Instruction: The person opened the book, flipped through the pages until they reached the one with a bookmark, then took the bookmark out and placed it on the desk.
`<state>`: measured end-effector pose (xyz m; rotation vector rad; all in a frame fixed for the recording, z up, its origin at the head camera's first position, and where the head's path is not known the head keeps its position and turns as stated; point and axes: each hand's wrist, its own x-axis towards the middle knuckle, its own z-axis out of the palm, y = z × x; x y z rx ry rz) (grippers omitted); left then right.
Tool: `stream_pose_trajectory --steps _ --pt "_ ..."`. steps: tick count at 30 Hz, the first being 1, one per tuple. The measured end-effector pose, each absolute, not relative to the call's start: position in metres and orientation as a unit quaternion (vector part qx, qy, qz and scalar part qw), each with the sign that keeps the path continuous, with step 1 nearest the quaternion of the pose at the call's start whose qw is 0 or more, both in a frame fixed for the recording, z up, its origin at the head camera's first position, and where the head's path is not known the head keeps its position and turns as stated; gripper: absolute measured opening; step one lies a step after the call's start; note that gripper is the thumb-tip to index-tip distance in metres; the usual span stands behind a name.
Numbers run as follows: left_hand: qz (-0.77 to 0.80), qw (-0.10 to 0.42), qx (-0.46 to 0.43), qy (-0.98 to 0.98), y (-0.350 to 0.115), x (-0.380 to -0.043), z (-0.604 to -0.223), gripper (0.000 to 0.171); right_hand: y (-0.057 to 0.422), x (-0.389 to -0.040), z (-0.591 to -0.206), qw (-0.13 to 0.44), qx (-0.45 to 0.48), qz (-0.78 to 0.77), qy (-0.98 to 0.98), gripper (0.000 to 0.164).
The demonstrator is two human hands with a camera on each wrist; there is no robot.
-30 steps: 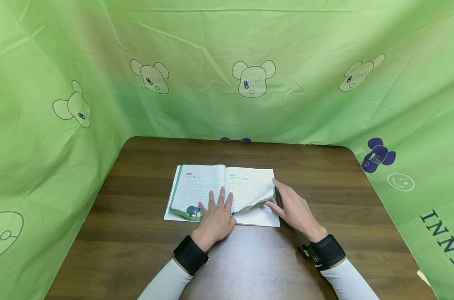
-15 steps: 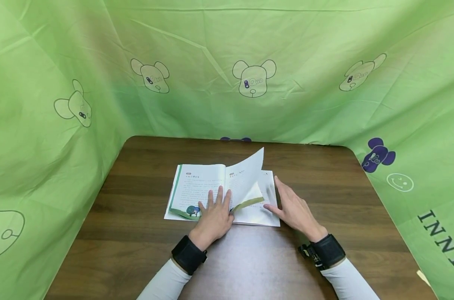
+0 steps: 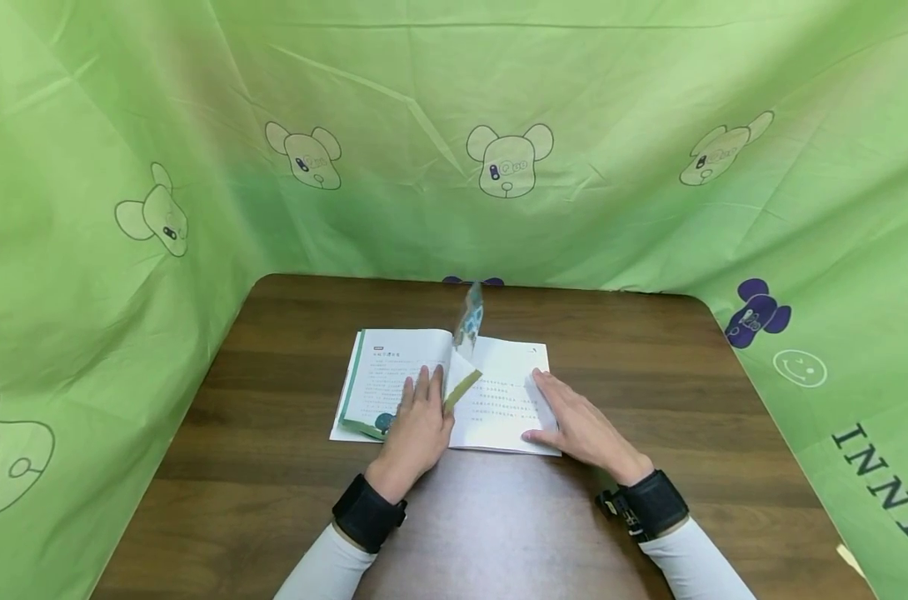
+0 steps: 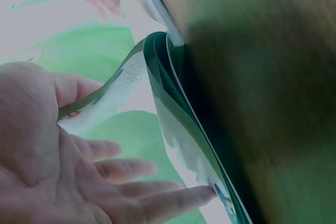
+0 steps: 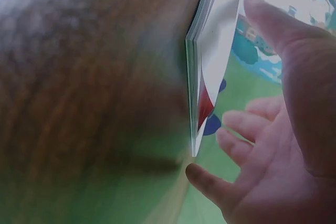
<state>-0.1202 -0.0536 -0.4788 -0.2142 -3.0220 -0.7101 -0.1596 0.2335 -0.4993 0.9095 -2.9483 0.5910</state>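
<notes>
An open book (image 3: 382,367) lies on the table, with green-edged pages of print and pictures. One turning page (image 3: 469,321) stands up near the middle fold, its lower corner bent beside my left hand (image 3: 416,425). That hand lies over the lower left page, fingers extended; in the left wrist view, the lifted page (image 4: 126,85) runs into the gap between thumb and fingers. My right hand (image 3: 585,425) is at the outer edge of the right page (image 3: 499,400), fingers loosely extended. A loose page corner (image 5: 215,51) rises near its thumb in the right wrist view.
The brown wooden table (image 3: 274,500) has rounded far corners. A green cloth (image 3: 394,217) printed with bear heads hangs around its back and sides. Black bands (image 3: 367,512) circle both wrists over white sleeves.
The page at the right has lifted and swung left to the middle fold, uncovering another printed page. My left hand has shifted slightly left; my right hand has moved slightly over the page edge.
</notes>
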Motion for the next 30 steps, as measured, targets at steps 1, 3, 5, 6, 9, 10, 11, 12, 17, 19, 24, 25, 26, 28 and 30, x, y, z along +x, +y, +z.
stream_pose_trajectory --steps 1,3,5,6,9,10,11,12,17,19,24,25,26,28,30 --pt "-0.232 0.025 -0.062 -0.970 -0.055 -0.120 -0.479 0.068 0.233 -0.160 -0.499 -0.002 0.297 0.188 -0.936 0.103" --pt "-0.237 0.038 -0.048 -0.970 -0.058 -0.120 -0.478 0.073 0.234 -0.160 -0.500 -0.002 0.312 0.187 -0.932 0.104" --pt "-0.246 0.047 -0.033 -0.968 -0.060 -0.120 -0.478 0.079 0.234 -0.161 -0.501 -0.001 0.322 0.187 -0.928 0.105" --pt "-0.247 0.052 -0.025 -0.967 -0.062 -0.120 -0.477 0.082 0.234 -0.161 -0.501 -0.002 0.325 0.187 -0.927 0.105" --pt "-0.244 0.076 -0.011 -0.967 -0.066 -0.122 -0.477 0.092 0.234 -0.160 -0.501 -0.006 0.329 0.192 -0.925 0.106" --pt "-0.239 0.087 -0.009 -0.967 -0.067 -0.122 -0.477 0.095 0.234 -0.160 -0.501 -0.008 0.329 0.192 -0.925 0.106" --pt "-0.232 0.099 -0.009 -0.968 -0.068 -0.123 -0.477 0.099 0.234 -0.159 -0.501 -0.009 0.329 0.192 -0.925 0.106" --pt "-0.227 0.109 -0.010 -0.968 -0.069 -0.124 -0.477 0.103 0.234 -0.159 -0.501 -0.010 0.329 0.191 -0.925 0.106" --pt "-0.188 0.180 -0.033 -0.965 -0.075 -0.126 -0.476 0.120 0.235 -0.158 -0.501 -0.014 0.334 0.191 -0.923 0.102" --pt "-0.172 0.208 -0.042 -0.962 -0.077 -0.127 -0.475 0.121 0.234 -0.158 -0.501 -0.015 0.339 0.195 -0.920 0.100" --pt "-0.162 0.239 -0.052 -0.956 -0.082 -0.130 -0.473 0.124 0.233 -0.158 -0.501 -0.012 0.349 0.196 -0.916 0.094" --pt "-0.162 0.235 -0.051 -0.957 -0.082 -0.130 -0.473 0.125 0.233 -0.158 -0.501 -0.012 0.350 0.194 -0.917 0.093" --pt "-0.159 0.230 -0.049 -0.959 -0.083 -0.130 -0.472 0.125 0.233 -0.158 -0.500 -0.011 0.350 0.192 -0.917 0.092" --pt "-0.149 0.214 -0.044 -0.964 -0.084 -0.131 -0.471 0.123 0.232 -0.158 -0.500 -0.007 0.352 0.187 -0.917 0.090" --pt "-0.137 0.196 -0.042 -0.970 -0.084 -0.131 -0.471 0.117 0.232 -0.159 -0.500 0.000 0.354 0.180 -0.918 0.089"
